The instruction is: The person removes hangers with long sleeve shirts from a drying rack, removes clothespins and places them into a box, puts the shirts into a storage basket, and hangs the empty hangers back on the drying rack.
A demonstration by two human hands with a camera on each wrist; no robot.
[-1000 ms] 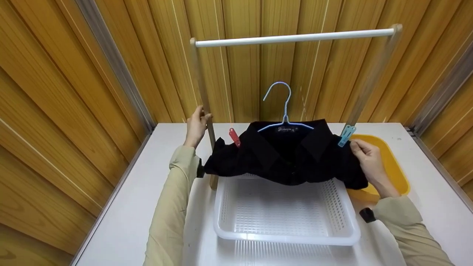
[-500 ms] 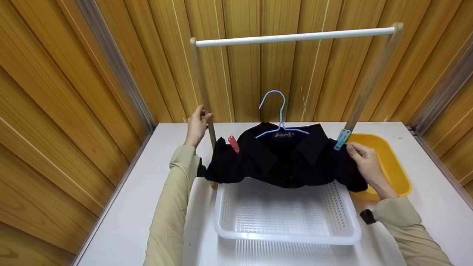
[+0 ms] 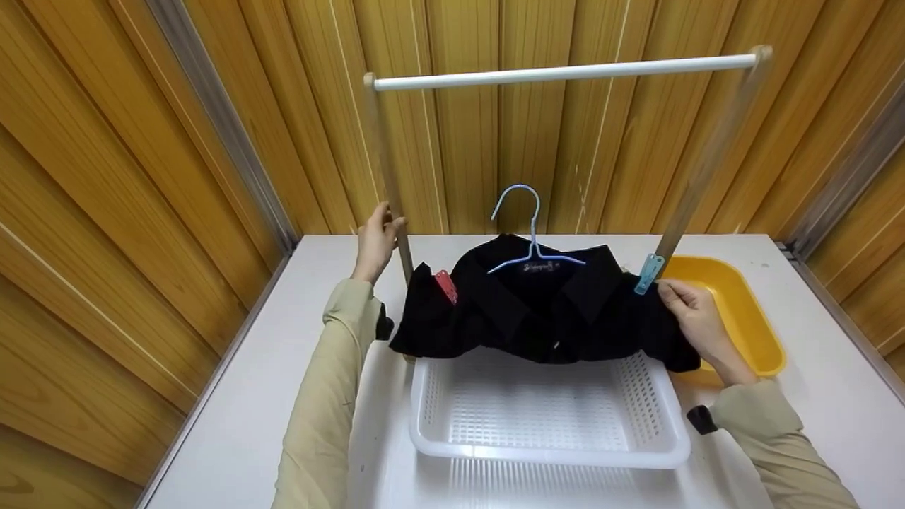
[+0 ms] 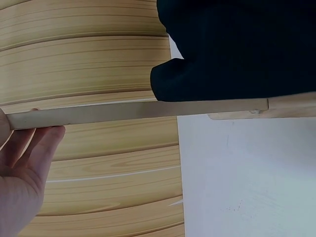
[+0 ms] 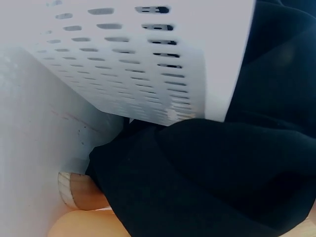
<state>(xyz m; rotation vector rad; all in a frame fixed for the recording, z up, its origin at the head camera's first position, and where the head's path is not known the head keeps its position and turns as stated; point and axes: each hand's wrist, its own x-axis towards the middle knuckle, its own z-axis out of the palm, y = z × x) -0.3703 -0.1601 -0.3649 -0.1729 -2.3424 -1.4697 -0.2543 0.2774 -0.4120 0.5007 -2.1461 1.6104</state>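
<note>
My left hand (image 3: 377, 244) grips the left wooden rack upright (image 3: 385, 159); my right hand (image 3: 696, 318) pinches the black collared shirt (image 3: 491, 322) beside a teal clothespin (image 3: 649, 274). The shirt is on a blue hanger (image 3: 534, 237), partly over the white basket (image 3: 551, 454).

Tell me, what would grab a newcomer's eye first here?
The black shirt on a blue hanger, dark near the head view's centre, strikes first. Next come a red clothespin toward its picture-left end and a turquoise clothespin beside the right hand. The yellow basin stands out behind that hand.
</note>
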